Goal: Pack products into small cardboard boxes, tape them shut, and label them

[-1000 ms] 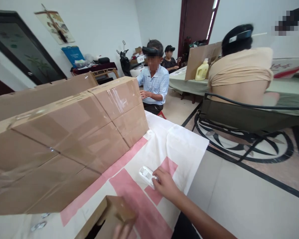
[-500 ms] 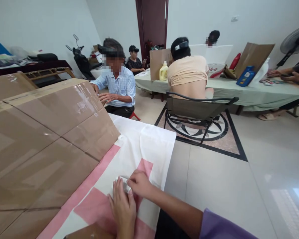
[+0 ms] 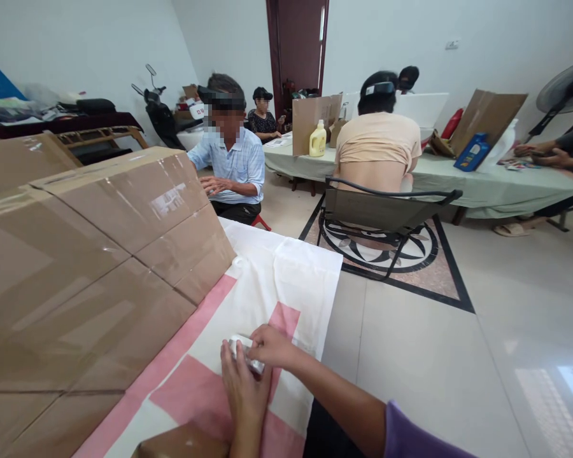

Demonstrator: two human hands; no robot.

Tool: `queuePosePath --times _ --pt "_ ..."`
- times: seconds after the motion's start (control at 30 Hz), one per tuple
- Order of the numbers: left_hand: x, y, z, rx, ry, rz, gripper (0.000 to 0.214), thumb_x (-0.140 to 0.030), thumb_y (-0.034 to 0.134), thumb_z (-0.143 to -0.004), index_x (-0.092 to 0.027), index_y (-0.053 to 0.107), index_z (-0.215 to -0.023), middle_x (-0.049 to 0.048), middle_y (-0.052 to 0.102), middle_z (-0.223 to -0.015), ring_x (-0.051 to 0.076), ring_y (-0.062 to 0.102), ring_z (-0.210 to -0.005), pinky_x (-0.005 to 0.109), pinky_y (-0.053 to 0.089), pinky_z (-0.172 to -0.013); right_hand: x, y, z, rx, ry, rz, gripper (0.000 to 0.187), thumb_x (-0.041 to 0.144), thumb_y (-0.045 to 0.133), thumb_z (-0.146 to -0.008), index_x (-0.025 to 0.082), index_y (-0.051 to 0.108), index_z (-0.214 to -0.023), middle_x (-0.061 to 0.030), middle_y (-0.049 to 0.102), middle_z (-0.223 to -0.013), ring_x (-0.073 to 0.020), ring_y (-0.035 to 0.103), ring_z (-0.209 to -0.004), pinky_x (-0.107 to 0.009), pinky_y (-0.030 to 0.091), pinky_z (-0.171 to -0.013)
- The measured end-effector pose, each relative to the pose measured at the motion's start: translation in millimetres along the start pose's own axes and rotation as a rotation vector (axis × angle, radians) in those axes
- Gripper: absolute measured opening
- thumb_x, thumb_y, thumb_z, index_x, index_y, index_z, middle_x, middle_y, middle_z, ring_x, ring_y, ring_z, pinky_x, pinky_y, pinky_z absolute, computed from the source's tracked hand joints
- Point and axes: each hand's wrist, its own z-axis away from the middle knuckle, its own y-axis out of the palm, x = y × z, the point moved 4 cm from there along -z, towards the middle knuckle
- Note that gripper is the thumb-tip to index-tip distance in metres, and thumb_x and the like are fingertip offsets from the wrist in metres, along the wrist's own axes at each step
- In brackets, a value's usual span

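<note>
A small white and silver box-shaped thing (image 3: pixel 254 364) lies low over the pink and white tablecloth (image 3: pixel 186 388); its exact kind does not show. My left hand (image 3: pixel 244 381) is wrapped along its near left side, fingers over the top. From the right, my right hand (image 3: pixel 272 346) pinches at its upper right edge with bent fingers. The fingers cover much of it.
Taped cardboard boxes (image 3: pixel 109 254) form a wall on the left, and a brown cardboard piece (image 3: pixel 184 442) is at the bottom edge. A person in a light blue shirt (image 3: pixel 239 162) sits beyond. A folding chair (image 3: pixel 386 210) stands on the tiled floor.
My left fingers have spread slightly, and more of the thing's silver side shows. My right hand stays pinched at its edge. The whole view has shifted a little.
</note>
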Motion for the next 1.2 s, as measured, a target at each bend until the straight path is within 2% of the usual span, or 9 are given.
queuePosePath --times 0.1,0.2,0.27,0.37,0.6,0.73,0.87,1.03,1.2 --pt "-0.9 -5.5 0.2 -0.011 -0.091 -0.095 0.093 -0.049 0.069 -0.087 -0.021 0.019 -0.160 0.0274 0.035 -0.159 0.047 0.047 -0.138 0.062 0.051 -0.097 6.0 2.0 8.8 -0.086 0.032 0.004 0.016 0.014 0.073 -0.072 0.016 0.068 -0.057 -0.0054 0.072 -0.091 -0.0217 0.064 -0.101 -0.030 0.044 -0.090" --pt "-5.6 -10.2 -0.1 -0.033 -0.087 -0.113 0.090 -0.049 0.067 -0.088 -0.020 0.019 -0.159 0.0270 0.037 -0.158 0.045 0.048 -0.137 0.058 0.051 -0.096 10.9 3.4 15.1 -0.126 0.039 -0.004 0.015 0.015 0.074 -0.075 0.016 0.069 -0.060 -0.0074 0.071 -0.108 -0.0222 0.062 -0.112 -0.033 0.041 -0.099" --pt "-8.5 -12.1 -0.9 -0.041 -0.072 -0.116 0.090 -0.049 0.066 -0.089 -0.018 0.019 -0.159 0.0277 0.037 -0.158 0.045 0.048 -0.137 0.056 0.052 -0.095 12.6 3.1 16.4 -0.136 0.048 -0.014 0.016 0.015 0.073 -0.076 0.016 0.069 -0.061 -0.0081 0.070 -0.110 -0.0219 0.062 -0.112 -0.033 0.041 -0.100" --pt "-12.6 -14.3 -2.3 -0.031 -0.085 -0.168 0.088 -0.049 0.065 -0.090 -0.017 0.019 -0.159 0.0269 0.040 -0.156 0.043 0.050 -0.136 0.055 0.052 -0.094 15.4 2.8 14.9 -0.136 0.057 -0.033 0.018 0.015 0.070 -0.080 0.016 0.069 -0.062 -0.0082 0.070 -0.108 -0.0205 0.064 -0.107 -0.032 0.045 -0.097" --pt "-20.7 -17.4 -3.7 -0.061 -0.113 -0.243 0.072 -0.030 0.056 -0.096 -0.014 0.022 -0.157 0.0252 0.045 -0.153 0.038 0.053 -0.134 0.051 0.052 -0.092 22.6 -0.1 23.9 -0.163 0.003 -0.020 0.018 0.018 0.066 -0.082 0.017 0.064 -0.064 -0.0079 0.066 -0.104 -0.0231 0.059 -0.108 -0.036 0.043 -0.098" --pt "-20.3 -16.2 -3.4 -0.075 -0.118 -0.251 0.074 -0.035 0.059 -0.095 -0.016 0.024 -0.157 0.0253 0.043 -0.155 0.039 0.054 -0.132 0.054 0.051 -0.093 16.5 -11.9 43.7 -0.154 -0.039 0.008 0.019 0.013 0.063 -0.080 0.018 0.057 -0.062 -0.0054 0.062 -0.092 -0.0234 0.056 -0.098 -0.039 0.042 -0.093" --pt "-20.9 -15.7 -3.6 -0.053 -0.134 -0.249 0.080 -0.043 0.061 -0.093 -0.015 0.024 -0.158 0.0267 0.042 -0.155 0.041 0.054 -0.132 0.055 0.050 -0.093 5.2 -19.0 55.3 -0.156 -0.021 0.014 0.025 0.016 0.061 -0.081 0.019 0.049 -0.059 -0.0024 0.055 -0.080 -0.0216 0.054 -0.088 -0.037 0.041 -0.085" --pt "-21.3 -17.4 -3.2 -0.064 -0.141 -0.244 0.081 -0.047 0.061 -0.093 -0.014 0.024 -0.158 0.0272 0.042 -0.155 0.041 0.052 -0.133 0.053 0.049 -0.092 -11.8 -11.0 51.3 -0.092 0.053 -0.039 0.027 0.021 0.060 -0.081 0.020 0.045 -0.059 0.0040 0.046 -0.059 -0.0136 0.045 -0.060 -0.029 0.032 -0.060" --pt "-19.9 -15.0 -3.5 -0.045 -0.136 -0.262 0.080 -0.050 0.060 -0.093 -0.013 0.027 -0.156 0.0274 0.043 -0.154 0.040 0.052 -0.133 0.051 0.048 -0.092 -27.0 -6.3 42.6 -0.071 0.054 -0.129 0.034 0.028 0.062 -0.082 0.021 0.039 -0.057 0.0056 0.043 -0.057 -0.0119 0.042 -0.058 -0.027 0.031 -0.059"
